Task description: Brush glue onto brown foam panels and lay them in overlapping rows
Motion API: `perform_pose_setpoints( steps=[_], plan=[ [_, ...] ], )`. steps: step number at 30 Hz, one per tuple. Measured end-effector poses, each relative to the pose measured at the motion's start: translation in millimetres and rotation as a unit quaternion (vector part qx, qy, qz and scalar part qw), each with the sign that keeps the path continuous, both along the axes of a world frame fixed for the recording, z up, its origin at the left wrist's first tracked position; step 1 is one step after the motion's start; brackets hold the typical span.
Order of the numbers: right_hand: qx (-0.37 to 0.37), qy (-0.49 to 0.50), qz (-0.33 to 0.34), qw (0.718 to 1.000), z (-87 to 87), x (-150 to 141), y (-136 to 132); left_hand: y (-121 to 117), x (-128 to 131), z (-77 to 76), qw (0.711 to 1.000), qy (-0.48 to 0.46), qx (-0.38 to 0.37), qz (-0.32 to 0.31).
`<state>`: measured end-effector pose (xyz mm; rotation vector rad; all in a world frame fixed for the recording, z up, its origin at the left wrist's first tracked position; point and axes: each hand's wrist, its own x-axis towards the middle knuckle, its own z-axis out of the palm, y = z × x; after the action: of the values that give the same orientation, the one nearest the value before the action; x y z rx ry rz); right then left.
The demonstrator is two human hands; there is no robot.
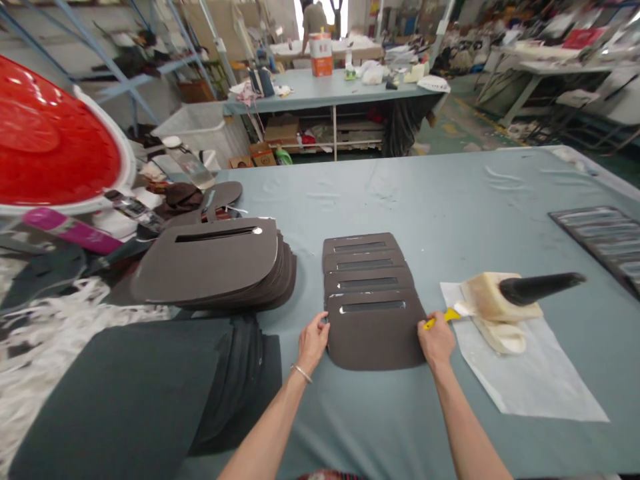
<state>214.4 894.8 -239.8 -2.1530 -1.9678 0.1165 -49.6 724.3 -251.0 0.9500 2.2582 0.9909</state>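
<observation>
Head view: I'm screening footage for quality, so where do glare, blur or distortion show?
In the head view, the far window blows out white; highlights glint on the red object; the upper right corner smears and stretches; left hand and right hand look fairly sharp.

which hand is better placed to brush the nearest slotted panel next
Probably the right hand: it holds the yellow-handled brush by the right edge of the slotted panel. The left hand, at the opposite edge, shows no tool.

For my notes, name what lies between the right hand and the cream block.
Head view: a yellow-handled brush, held by the right hand, pointing toward the cream block.
</observation>
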Motion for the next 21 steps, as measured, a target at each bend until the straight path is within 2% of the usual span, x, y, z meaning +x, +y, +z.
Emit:
perform_pose_setpoints(
  steps=[14,21],
  plan=[
    [0.007,-0.015,0.012,1.0,3.5,-2.2,-3.0,-0.5,0.7,-2.3,1.0,0.01,0.015,-0.011],
    [0.0,-0.034,0.03,0.999,2.9,-2.1,-3.1,0.1,6.1,-2.1,0.993,0.104,-0.032,-0.043]
  ],
)
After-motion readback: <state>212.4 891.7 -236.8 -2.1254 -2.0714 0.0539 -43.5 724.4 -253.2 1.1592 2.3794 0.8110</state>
